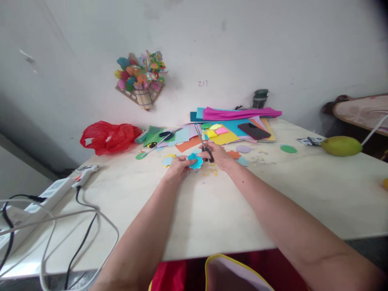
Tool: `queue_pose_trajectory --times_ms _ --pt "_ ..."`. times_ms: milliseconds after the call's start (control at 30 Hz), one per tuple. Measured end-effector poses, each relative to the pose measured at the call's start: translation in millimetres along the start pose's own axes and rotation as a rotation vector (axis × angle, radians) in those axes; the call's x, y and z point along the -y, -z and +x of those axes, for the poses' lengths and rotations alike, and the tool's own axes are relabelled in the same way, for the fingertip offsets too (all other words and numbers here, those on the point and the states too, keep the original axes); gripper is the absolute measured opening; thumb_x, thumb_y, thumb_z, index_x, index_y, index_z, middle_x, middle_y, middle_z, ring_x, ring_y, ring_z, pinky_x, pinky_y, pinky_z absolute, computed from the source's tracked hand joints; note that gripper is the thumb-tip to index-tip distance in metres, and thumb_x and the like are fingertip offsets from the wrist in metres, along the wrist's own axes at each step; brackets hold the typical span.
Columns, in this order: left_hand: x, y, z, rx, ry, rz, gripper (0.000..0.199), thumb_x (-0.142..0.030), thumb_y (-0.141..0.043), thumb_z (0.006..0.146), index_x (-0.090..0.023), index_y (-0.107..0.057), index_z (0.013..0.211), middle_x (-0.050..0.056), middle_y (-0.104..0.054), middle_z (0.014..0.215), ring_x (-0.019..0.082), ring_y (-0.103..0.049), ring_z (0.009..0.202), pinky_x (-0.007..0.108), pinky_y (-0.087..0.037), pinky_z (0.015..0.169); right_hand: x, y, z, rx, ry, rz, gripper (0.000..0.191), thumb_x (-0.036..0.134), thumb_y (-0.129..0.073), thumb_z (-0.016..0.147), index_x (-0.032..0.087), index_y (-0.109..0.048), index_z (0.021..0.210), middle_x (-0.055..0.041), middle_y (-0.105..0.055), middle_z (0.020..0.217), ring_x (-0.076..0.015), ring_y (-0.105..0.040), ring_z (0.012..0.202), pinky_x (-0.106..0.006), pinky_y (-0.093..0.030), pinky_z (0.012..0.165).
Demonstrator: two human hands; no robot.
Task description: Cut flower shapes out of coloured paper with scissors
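Between my hands is a bright blue paper flower (195, 161) with a scalloped edge. My left hand (179, 166) pinches it from the left side. My right hand (216, 155) is closed around the black handles of a pair of scissors (198, 133), whose blades point up and away from me; the fingertips of that hand also reach the flower's right edge. Around them lie an orange paper flower (233, 154), a lilac paper circle (243, 149), light blue and yellow paper pieces (167, 161) and small yellow scraps (211, 171).
Coloured sheets (226, 136) and a dark phone (254, 131) lie behind my hands. A second pair of scissors (170, 133) sits by a red plastic bag (109, 137). On the left are a white power strip (50, 194) and loose cables; a yellow-green object (342, 146) is at right.
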State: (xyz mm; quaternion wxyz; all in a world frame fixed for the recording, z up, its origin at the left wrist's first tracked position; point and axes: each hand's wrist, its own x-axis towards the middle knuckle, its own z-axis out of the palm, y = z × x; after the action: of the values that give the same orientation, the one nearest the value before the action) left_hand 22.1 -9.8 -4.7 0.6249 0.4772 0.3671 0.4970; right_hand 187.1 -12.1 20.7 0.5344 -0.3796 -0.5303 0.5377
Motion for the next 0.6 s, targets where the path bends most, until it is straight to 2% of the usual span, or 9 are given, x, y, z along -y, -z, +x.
queue_pose_trajectory --times_ms 200,400,600 --pt "3 2.1 1 0.049 0.013 0.015 0.025 -0.024 -0.082 0.046 -0.013 -0.060 0.050 0.005 -0.061 0.053 0.012 -0.055 0.046 0.026 -0.045 0.049 3 -3 -3 0.013 -0.020 -0.039 0.032 0.013 -0.070 0.049 0.016 -0.055 0.076 0.0069 -0.053 0.052 -0.0076 -0.049 0.045 -0.020 -0.040 0.044" --pt "2 -1.5 1 -0.033 0.010 -0.046 0.025 -0.023 -0.081 0.047 -0.010 -0.066 0.062 0.009 -0.065 0.062 0.015 -0.058 0.051 0.027 -0.047 0.052 -5 -9 0 -0.092 0.013 -0.032 0.029 0.013 -0.064 0.051 0.016 -0.054 0.078 0.0080 -0.052 0.051 -0.0076 -0.049 0.043 -0.020 -0.039 0.044" --pt "1 -4.9 2 -0.110 -0.025 -0.099 0.025 -0.023 -0.081 0.046 -0.011 -0.064 0.060 0.005 -0.062 0.058 0.011 -0.055 0.050 0.025 -0.047 0.054 -13 -19 0 -0.140 0.023 0.034 0.031 0.017 -0.064 0.051 0.018 -0.052 0.079 0.0084 -0.052 0.052 -0.0076 -0.050 0.045 -0.021 -0.041 0.046"
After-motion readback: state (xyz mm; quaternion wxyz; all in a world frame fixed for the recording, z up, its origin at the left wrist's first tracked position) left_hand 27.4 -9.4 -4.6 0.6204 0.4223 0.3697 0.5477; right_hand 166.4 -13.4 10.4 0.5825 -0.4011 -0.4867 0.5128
